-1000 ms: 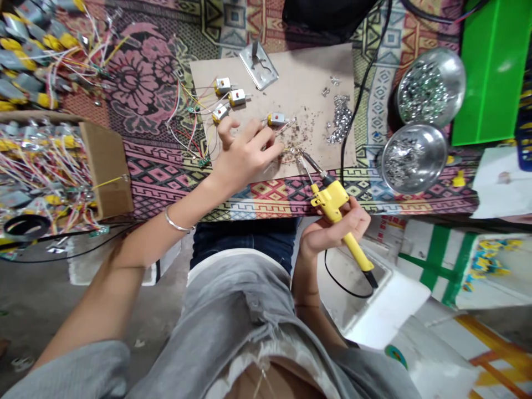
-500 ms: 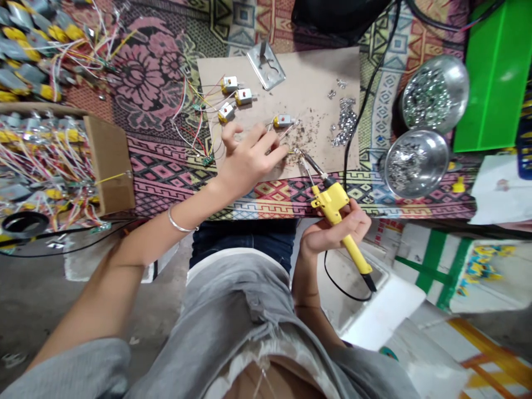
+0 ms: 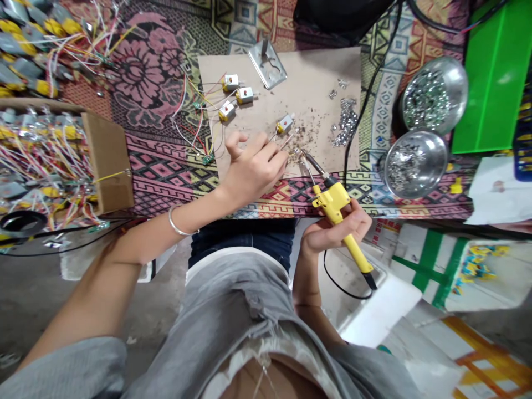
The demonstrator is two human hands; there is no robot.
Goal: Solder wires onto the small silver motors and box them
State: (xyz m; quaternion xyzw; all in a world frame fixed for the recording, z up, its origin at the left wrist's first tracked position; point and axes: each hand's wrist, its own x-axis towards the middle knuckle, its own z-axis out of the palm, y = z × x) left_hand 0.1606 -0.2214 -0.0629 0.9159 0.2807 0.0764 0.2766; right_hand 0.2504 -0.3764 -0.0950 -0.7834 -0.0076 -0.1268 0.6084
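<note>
Our right hand (image 3: pixel 336 228) is closed around the yellow plastic grip of a soldering iron (image 3: pixel 336 206), palm turned up, wrist hanging just off the table edge. The iron slants up and to the left, and its thin metal tip sits on the cardboard sheet (image 3: pixel 307 72) among dark crumbs of solder. A black cord loops down from the handle's end.

Our left hand (image 3: pixel 254 166) lies curled on the same sheet, thumb raised, fingertips pinched narrow on the fine wires of a small motor (image 3: pixel 286 123). That motor, a silver metal can with a yellow cap and a red spot, is tilted and lies just beyond the fingers, near the iron's tip. A thin metal bangle (image 3: pixel 179 221) circles the left wrist, and the forearm stretches in long from the lower left.

Three more motors (image 3: pixel 235 97) with coloured wires lie further up the sheet, beside a bent metal plate (image 3: pixel 268 64). A heap of shiny metal bits (image 3: pixel 347 119) sits to the right on the cardboard.

Off the sheet, two round steel bowls (image 3: pixel 419 160) hold more bright scraps. A patterned woven cloth (image 3: pixel 153 83) covers the table, and a cardboard box (image 3: pixel 106 160) on the left is full of wired motors. We can read no writing anywhere.
</note>
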